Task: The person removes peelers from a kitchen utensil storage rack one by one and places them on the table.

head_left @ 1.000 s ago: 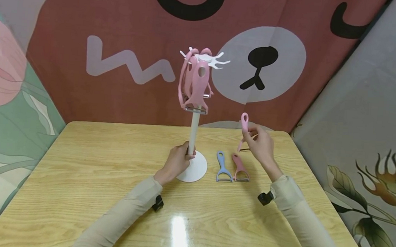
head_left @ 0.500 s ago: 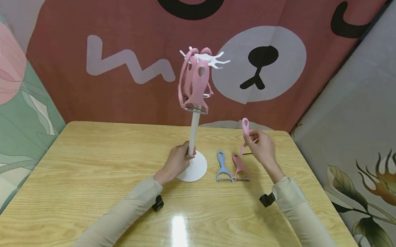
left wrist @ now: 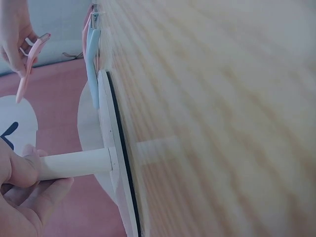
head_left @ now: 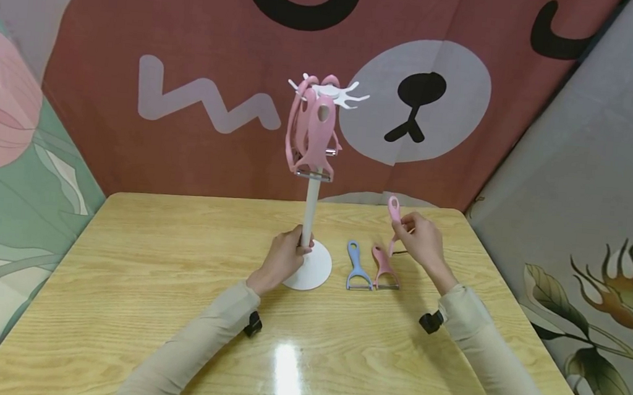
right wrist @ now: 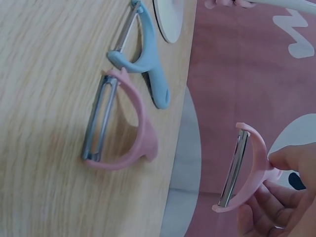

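Steadying the white stand (head_left: 312,204) with your left hand (head_left: 281,257), you pinch a pink peeler (right wrist: 262,173) in your right hand (head_left: 423,238).
Grip the pole (left wrist: 81,164) just above the base (head_left: 317,271) so the hanging peelers (head_left: 319,137) don't sway; hold the pinched one, above the table (head_left: 177,261), clear of the blue peeler (head_left: 355,259) and darker pink peeler (head_left: 381,259), fingers off its blade (right wrist: 234,168). The hung ones overlap, their number unclear; your right hand hides the held handle's middle.

The peelers (right wrist: 260,168) look like smooth plastic with shiny metal blades (right wrist: 233,169), the tabletop (head_left: 178,248) glossy wood.
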Action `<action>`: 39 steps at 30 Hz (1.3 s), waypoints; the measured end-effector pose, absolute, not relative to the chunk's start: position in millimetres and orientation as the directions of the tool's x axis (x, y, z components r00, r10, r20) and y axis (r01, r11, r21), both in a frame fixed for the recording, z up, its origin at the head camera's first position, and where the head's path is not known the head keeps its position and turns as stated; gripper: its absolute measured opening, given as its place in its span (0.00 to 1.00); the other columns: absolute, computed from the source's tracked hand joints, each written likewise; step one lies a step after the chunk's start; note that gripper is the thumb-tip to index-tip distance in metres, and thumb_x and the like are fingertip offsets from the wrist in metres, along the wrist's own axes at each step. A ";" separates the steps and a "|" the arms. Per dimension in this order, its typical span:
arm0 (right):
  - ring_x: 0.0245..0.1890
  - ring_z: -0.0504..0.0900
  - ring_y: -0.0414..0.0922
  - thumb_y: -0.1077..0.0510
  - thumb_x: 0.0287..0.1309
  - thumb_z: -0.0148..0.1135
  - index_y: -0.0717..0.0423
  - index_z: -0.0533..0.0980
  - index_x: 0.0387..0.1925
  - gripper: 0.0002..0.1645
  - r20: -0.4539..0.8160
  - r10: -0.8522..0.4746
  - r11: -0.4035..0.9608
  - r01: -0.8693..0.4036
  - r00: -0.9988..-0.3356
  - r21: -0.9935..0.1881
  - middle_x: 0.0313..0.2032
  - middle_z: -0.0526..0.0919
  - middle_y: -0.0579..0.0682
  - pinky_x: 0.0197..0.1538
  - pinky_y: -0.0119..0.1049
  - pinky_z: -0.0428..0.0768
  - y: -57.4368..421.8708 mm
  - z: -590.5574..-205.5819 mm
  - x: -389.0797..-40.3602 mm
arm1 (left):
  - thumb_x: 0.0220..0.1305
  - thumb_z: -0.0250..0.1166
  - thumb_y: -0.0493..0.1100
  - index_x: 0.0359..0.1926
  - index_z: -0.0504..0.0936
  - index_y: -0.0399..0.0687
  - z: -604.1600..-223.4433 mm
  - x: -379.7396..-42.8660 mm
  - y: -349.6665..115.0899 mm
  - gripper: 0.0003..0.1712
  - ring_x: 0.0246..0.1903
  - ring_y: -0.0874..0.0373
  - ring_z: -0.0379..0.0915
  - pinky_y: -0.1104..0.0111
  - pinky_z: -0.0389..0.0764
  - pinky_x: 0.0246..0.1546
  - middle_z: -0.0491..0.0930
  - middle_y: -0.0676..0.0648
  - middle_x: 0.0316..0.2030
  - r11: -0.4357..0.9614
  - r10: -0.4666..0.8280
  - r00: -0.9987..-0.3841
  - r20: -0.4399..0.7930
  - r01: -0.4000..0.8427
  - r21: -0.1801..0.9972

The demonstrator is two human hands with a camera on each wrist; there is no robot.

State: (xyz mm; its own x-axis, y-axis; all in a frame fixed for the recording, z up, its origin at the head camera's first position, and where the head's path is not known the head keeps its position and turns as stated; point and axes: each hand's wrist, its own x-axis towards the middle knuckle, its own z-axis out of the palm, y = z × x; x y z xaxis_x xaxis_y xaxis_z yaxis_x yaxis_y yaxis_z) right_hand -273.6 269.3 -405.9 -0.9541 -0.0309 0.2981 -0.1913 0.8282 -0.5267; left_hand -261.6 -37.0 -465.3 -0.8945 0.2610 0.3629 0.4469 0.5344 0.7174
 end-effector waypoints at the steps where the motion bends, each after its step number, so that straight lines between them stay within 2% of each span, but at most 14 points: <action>1: 0.35 0.81 0.55 0.51 0.69 0.59 0.66 0.78 0.46 0.20 0.290 -0.030 0.830 -0.186 -0.957 -0.526 0.36 0.85 0.61 0.37 0.49 0.75 270.5 -406.3 -273.2 | 0.62 0.67 0.29 0.40 0.78 0.40 -465.3 -261.5 -37.0 0.08 0.37 0.51 0.81 0.59 0.82 0.41 0.81 0.48 0.32 0.535 0.262 -0.894 0.364 0.448 0.716; 6: 0.32 0.81 0.55 0.51 0.69 0.58 0.66 0.78 0.46 0.20 0.266 -0.030 0.850 -0.165 -0.963 -0.501 0.36 0.85 0.61 0.37 0.49 0.75 275.7 -408.8 -272.6 | 0.62 0.67 0.29 0.40 0.78 0.40 -465.3 -261.1 -37.1 0.08 0.37 0.51 0.81 0.59 0.83 0.41 0.81 0.47 0.33 0.530 0.264 -0.893 0.365 0.450 0.719; 16: 0.24 0.77 0.49 0.52 0.69 0.58 0.66 0.79 0.43 0.17 0.201 -0.057 0.876 -0.145 -0.978 -0.459 0.33 0.84 0.59 0.29 0.43 0.72 281.4 -411.4 -270.8 | 0.62 0.67 0.29 0.40 0.78 0.40 -466.4 -261.9 -37.5 0.08 0.38 0.51 0.81 0.59 0.83 0.41 0.82 0.45 0.33 0.531 0.270 -0.890 0.367 0.455 0.715; 29: 0.28 0.80 0.51 0.51 0.70 0.57 0.67 0.78 0.44 0.19 0.099 -0.048 0.905 -0.085 -0.994 -0.417 0.33 0.85 0.57 0.32 0.47 0.76 292.6 -420.2 -268.7 | 0.62 0.66 0.27 0.40 0.77 0.39 -463.1 -260.5 -37.4 0.08 0.37 0.52 0.80 0.60 0.83 0.40 0.80 0.49 0.32 0.530 0.272 -0.903 0.332 0.428 0.732; 35: 0.29 0.81 0.52 0.52 0.68 0.59 0.67 0.79 0.42 0.19 0.093 -0.069 0.908 -0.101 -0.993 -0.406 0.34 0.85 0.58 0.33 0.48 0.76 299.1 -423.1 -268.5 | 0.63 0.65 0.28 0.40 0.77 0.39 -462.1 -260.3 -37.4 0.07 0.37 0.51 0.81 0.60 0.83 0.41 0.80 0.45 0.32 0.542 0.276 -0.904 0.325 0.426 0.724; 39: 0.32 0.82 0.54 0.52 0.68 0.60 0.66 0.80 0.40 0.17 0.084 -0.073 0.911 -0.100 -0.994 -0.399 0.35 0.86 0.59 0.35 0.50 0.77 302.7 -425.4 -268.1 | 0.63 0.65 0.28 0.40 0.77 0.39 -461.7 -260.1 -36.7 0.08 0.37 0.51 0.81 0.60 0.83 0.40 0.80 0.46 0.32 0.553 0.281 -0.902 0.327 0.431 0.713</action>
